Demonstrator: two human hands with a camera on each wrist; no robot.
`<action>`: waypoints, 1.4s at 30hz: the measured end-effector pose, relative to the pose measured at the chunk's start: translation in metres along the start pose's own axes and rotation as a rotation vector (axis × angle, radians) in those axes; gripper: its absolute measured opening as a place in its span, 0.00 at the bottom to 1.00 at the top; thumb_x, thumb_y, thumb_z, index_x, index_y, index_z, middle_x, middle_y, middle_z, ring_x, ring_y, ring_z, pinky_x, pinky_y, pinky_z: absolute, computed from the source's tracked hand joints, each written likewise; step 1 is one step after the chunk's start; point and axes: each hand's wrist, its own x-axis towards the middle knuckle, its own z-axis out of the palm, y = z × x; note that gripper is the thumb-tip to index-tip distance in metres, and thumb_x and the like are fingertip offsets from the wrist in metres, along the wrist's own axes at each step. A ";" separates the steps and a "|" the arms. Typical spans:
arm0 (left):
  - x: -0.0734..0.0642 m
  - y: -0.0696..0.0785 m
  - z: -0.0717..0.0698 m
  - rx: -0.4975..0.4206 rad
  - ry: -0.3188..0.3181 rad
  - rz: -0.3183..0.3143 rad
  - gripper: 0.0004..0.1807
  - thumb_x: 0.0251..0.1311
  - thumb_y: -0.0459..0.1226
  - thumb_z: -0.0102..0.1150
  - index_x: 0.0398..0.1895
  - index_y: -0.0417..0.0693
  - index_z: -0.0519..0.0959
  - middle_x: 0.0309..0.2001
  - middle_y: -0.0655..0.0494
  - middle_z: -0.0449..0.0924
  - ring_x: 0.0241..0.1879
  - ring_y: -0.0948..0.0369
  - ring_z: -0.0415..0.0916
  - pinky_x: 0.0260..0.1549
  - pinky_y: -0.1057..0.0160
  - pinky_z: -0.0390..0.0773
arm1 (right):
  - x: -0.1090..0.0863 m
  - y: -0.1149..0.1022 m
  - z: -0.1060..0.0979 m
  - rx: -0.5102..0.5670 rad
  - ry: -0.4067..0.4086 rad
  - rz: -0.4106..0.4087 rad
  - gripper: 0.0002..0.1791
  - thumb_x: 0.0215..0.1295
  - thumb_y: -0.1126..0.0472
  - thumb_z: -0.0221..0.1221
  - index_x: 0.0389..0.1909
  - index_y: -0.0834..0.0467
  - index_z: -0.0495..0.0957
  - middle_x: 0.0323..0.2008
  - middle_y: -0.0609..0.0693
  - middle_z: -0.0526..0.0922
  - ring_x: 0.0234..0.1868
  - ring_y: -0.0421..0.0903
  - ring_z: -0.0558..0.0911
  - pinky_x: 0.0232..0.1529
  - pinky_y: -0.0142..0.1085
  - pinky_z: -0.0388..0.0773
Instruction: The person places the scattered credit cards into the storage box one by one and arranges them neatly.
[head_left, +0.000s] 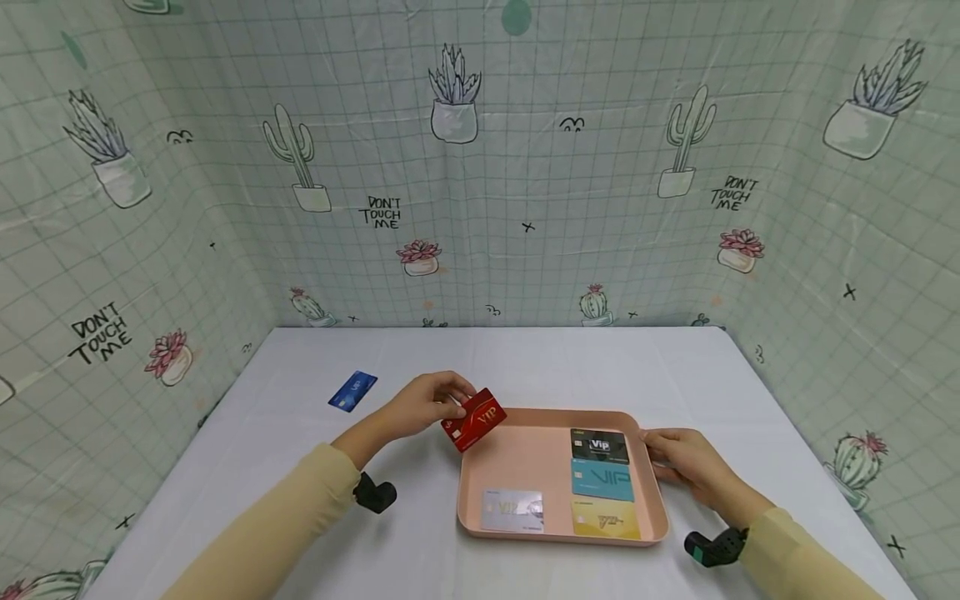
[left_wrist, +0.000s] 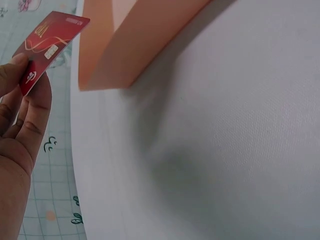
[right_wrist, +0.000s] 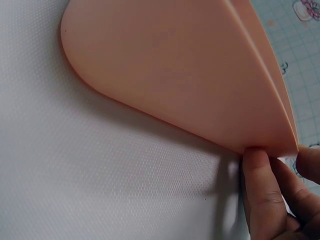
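My left hand (head_left: 429,406) pinches a red VIP card (head_left: 480,419) between thumb and fingers. The card is tilted and held over the upper left corner of a pink tray (head_left: 517,458). In the left wrist view the red card (left_wrist: 50,42) shows its chip, with the thumb on its face. At the tray's right side my right hand (head_left: 693,467) grips the edge; in the right wrist view a fingertip (right_wrist: 256,159) presses the outer wall. Inside the tray lie a black card (head_left: 600,458), a teal card (head_left: 602,480), a yellow card (head_left: 592,521) and a silver card (head_left: 510,521).
A blue VIP card (head_left: 352,392) lies on the white table (head_left: 420,542), left of the tray and beyond my left forearm. Printed cloth (head_left: 495,183) with plant drawings stands around the back and sides of the table.
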 end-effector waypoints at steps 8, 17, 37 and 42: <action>0.007 0.002 0.007 -0.020 -0.015 -0.004 0.12 0.69 0.32 0.61 0.54 0.43 0.83 0.49 0.49 0.85 0.48 0.56 0.80 0.51 0.55 0.84 | 0.000 0.001 0.001 -0.002 0.009 0.017 0.31 0.81 0.53 0.49 0.70 0.76 0.66 0.68 0.73 0.70 0.61 0.59 0.80 0.44 0.33 0.85; 0.012 0.002 0.016 -0.029 -0.037 0.007 0.12 0.71 0.30 0.59 0.54 0.43 0.83 0.50 0.47 0.86 0.48 0.56 0.82 0.51 0.56 0.85 | -0.001 0.000 0.002 0.004 0.014 0.008 0.31 0.81 0.53 0.50 0.69 0.76 0.67 0.67 0.73 0.72 0.56 0.52 0.84 0.43 0.33 0.85; 0.022 0.005 0.037 -0.024 -0.111 0.047 0.11 0.72 0.29 0.56 0.52 0.44 0.85 0.50 0.49 0.86 0.45 0.60 0.78 0.49 0.60 0.82 | 0.000 -0.001 0.001 -0.009 0.010 0.003 0.31 0.82 0.53 0.49 0.70 0.76 0.66 0.68 0.74 0.70 0.60 0.57 0.82 0.43 0.33 0.86; 0.023 0.002 0.042 -0.020 -0.110 0.043 0.11 0.72 0.30 0.57 0.50 0.45 0.85 0.49 0.51 0.87 0.47 0.60 0.80 0.52 0.58 0.82 | -0.001 -0.002 0.001 -0.003 0.007 -0.002 0.31 0.82 0.53 0.49 0.69 0.76 0.66 0.68 0.73 0.71 0.59 0.56 0.82 0.43 0.34 0.86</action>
